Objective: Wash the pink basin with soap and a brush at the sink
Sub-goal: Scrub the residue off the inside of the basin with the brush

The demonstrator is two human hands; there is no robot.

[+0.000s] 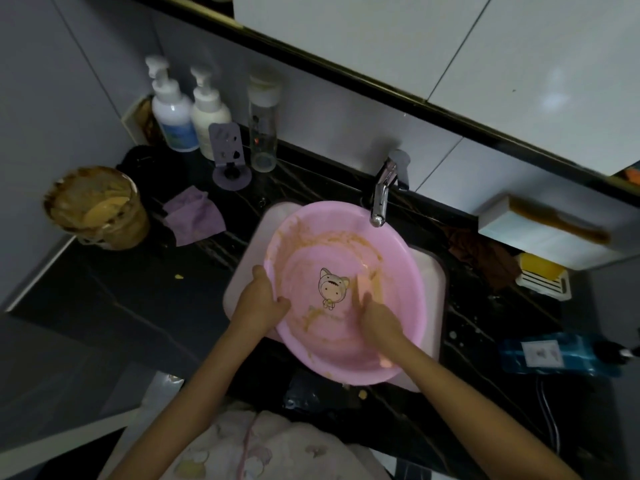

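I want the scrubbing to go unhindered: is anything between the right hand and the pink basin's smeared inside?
Nothing visible blocks it. The right hand is inside the pink basin, holding the orange scrubber against its floor beside the cartoon print. The left hand grips the left rim.

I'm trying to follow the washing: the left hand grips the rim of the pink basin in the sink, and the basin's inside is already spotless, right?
Not spotless. The head view shows tan smears across the inside of the pink basin, where the right hand holds a brush. The rest holds: the left hand grips its rim, and it sits in the sink.
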